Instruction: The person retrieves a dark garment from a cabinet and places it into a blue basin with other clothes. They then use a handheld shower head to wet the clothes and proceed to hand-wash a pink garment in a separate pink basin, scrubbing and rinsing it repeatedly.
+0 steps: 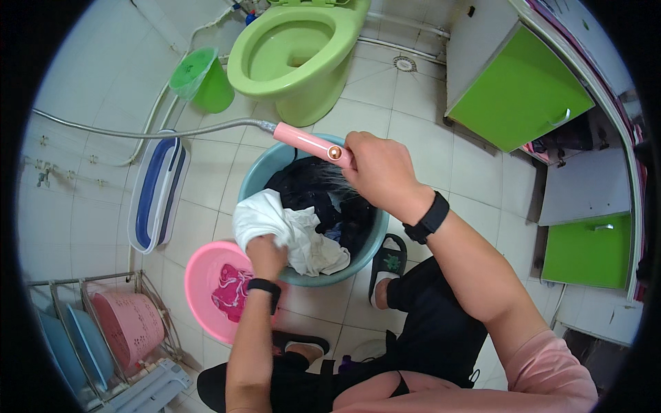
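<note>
My right hand (379,168) grips a pink handheld shower head (310,144) above a blue-green basin (381,232). Fine jets of water fall from it onto dark wet clothes (310,180) in that basin. Gathered in my left hand (267,253) is a white cloth garment (289,222), its lower part resting on the dark clothes and the basin's near side. My left fingers are partly hidden by the fabric. Close by my left forearm stands a pink basin (199,279) holding a bright pink garment (232,294).
A metal shower hose (170,133) runs in from the left. Beyond the basins are a green toilet (294,67) and a green bin (214,85). A folded collapsible tub (157,191) leans at the left wall, above a rack (85,310). Green-doored cabinets (521,88) line the right.
</note>
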Tool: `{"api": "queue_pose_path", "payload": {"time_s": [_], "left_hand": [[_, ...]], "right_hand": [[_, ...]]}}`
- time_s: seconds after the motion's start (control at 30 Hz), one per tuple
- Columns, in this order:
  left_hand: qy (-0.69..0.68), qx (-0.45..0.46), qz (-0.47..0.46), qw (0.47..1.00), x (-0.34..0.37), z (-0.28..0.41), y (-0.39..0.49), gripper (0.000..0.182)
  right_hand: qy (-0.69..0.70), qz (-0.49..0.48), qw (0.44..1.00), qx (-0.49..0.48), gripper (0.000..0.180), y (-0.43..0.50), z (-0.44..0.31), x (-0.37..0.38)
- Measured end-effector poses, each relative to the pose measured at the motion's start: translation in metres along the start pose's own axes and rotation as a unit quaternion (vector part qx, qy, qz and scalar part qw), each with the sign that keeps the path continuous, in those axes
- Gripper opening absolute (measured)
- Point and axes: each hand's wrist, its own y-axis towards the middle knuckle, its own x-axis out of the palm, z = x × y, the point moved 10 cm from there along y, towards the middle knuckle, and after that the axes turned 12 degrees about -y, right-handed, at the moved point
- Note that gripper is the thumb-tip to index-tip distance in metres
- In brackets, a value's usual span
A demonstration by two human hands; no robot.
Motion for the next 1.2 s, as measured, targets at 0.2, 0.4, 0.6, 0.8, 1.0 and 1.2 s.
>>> {"api": "queue_pose_path", "payload": {"time_s": [0.2, 0.4, 0.6, 0.8, 1.0, 1.2], "left_hand": [[0.103, 0.037, -0.014, 0.994, 0.102, -0.008, -0.035, 0.098], [-0.014, -0.025, -0.025, 0.999, 0.097, -0.059, 0.004, 0.072], [-0.240, 0.077, 0.128, 0.959, -0.020, -0.029, -0.029, 0.064], [-0.664, -0.019, 0.071, 0.744, -0.121, -0.057, -0.055, 0.047], [-0.775, -0.007, 0.129, 0.619, -0.249, -0.118, -0.131, 0.046], [-0.765, -0.001, 0.277, 0.581, -0.356, -0.212, -0.292, 0.049]], "right_hand": [[-0.013, -0.010, 1.000, 0.010, 0.015, 0.002, -0.002, 0.003], [-0.005, -0.039, 0.999, 0.008, 0.015, -0.005, -0.007, 0.005], [-0.008, -0.039, 0.999, -0.005, 0.015, -0.005, -0.014, 0.007], [-0.058, -0.051, 0.997, -0.019, 0.016, -0.003, -0.020, 0.015], [-0.056, -0.083, 0.995, -0.011, 0.026, -0.005, -0.023, 0.034], [-0.042, -0.083, 0.995, -0.029, 0.031, -0.008, -0.050, 0.048]]}}
